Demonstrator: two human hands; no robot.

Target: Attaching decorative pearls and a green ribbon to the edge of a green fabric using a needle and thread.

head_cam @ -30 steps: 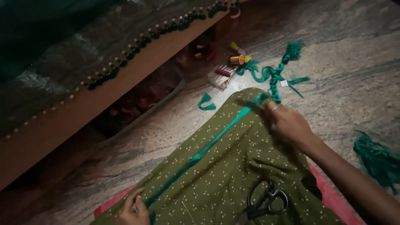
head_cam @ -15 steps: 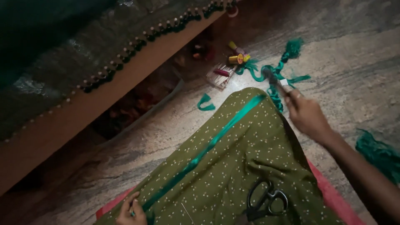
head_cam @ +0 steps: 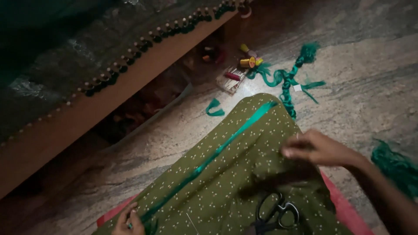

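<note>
My left hand (head_cam: 129,221) pinches the near end of the teal ribbon (head_cam: 217,150) at the frame's bottom edge. My right hand (head_cam: 320,149) rests on the olive dotted cloth (head_cam: 244,182), fingers bunched; pinching fabric, I think, but it's blurred. The ribbon lies on the cloth, its long axis diagonal, pointing up-right toward the thread spools (head_cam: 249,58). Risk: uneven pull skews it; the scissors (head_cam: 276,213) could snag the cloth.

Dim warm light, deep shadow at left, soft motion blur

Both hands (head_cam: 320,149) bare; right forearm unsleeved.
</note>
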